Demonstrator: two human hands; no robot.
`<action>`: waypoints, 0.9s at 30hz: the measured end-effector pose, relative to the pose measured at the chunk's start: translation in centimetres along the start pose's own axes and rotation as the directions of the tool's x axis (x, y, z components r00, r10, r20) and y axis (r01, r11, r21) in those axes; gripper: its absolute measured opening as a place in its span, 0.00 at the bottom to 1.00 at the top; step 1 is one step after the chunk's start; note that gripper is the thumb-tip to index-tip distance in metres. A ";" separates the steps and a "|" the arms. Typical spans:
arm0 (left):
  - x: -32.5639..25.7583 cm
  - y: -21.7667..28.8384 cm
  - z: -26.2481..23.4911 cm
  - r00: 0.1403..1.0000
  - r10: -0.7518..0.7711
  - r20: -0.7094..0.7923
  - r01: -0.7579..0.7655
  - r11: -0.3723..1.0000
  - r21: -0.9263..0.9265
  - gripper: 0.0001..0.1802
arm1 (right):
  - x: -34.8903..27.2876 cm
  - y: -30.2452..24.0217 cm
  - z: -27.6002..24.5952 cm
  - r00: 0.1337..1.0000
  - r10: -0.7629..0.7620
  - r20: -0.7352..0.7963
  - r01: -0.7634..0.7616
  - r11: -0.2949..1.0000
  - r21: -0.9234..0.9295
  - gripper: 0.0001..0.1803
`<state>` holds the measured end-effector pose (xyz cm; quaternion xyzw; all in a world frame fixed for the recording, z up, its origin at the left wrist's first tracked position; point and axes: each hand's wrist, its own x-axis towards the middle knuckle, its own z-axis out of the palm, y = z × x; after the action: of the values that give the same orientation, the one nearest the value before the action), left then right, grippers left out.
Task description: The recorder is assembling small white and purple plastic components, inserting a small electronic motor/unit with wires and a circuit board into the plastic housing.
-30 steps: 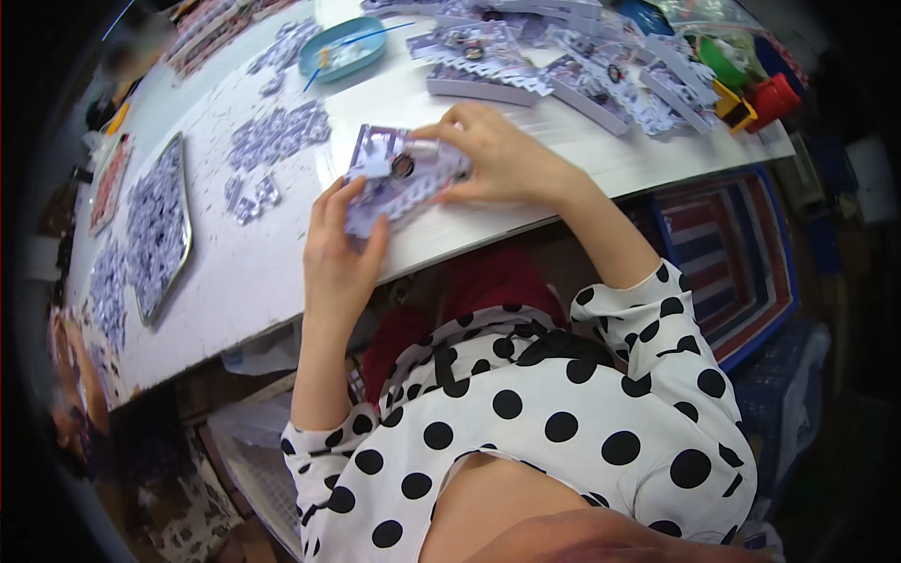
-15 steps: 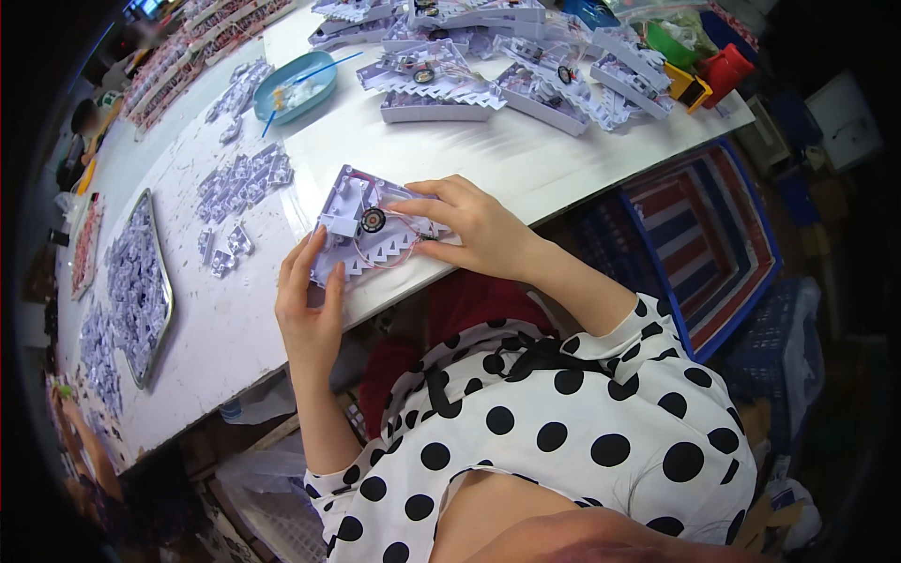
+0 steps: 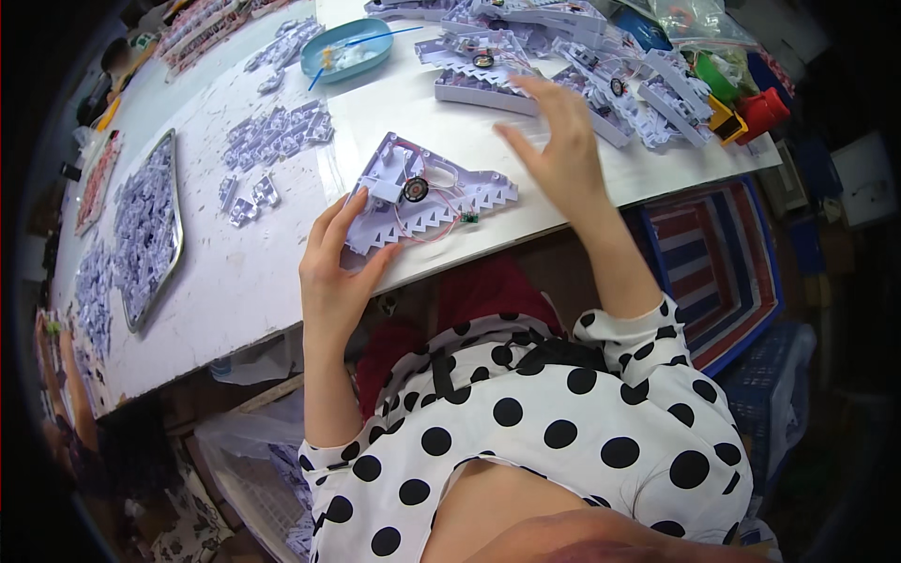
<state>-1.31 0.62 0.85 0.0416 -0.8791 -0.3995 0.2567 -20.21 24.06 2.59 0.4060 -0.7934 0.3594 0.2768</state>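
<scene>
Right hand has left the plastic case, spread open and empty; left hand, part-curled, holds it nearer the person than the blue dish. Print on the black disc is unreadable.

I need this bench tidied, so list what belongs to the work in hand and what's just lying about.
Seems to belong:
toothed lilac shell, held at its wide end by the left hand
its black round part
similar shells, piled near the right hand

Probably just lying about:
red object
yellow object
clear plastic bag
</scene>
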 end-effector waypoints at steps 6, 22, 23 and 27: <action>-0.5 -0.1 -0.4 0.998 -0.056 -0.023 0.056 0.998 0.002 0.37 | 3.8 4.2 0.9 0.991 0.129 0.042 -0.106 0.927 -0.360 0.40; -0.8 0.6 -5.9 0.919 -0.165 -0.359 0.087 0.970 -0.226 0.35 | 3.9 -1.0 7.3 0.923 0.113 0.368 -0.004 0.959 -0.284 0.38; -0.2 1.4 -6.0 0.911 -0.172 -0.374 0.094 0.971 -0.219 0.35 | 3.5 -1.7 7.4 0.925 0.119 0.361 -0.012 0.958 -0.286 0.38; 3.7 3.5 -4.4 0.947 0.028 -0.321 -0.067 0.992 -0.109 0.35 | 1.6 -4.8 7.9 0.946 0.043 0.320 0.006 0.989 -0.150 0.32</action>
<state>-1.93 -1.01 7.37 0.0691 -0.8017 -0.4324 0.4068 -18.15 15.06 0.75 0.4299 -0.8564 0.2304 0.1695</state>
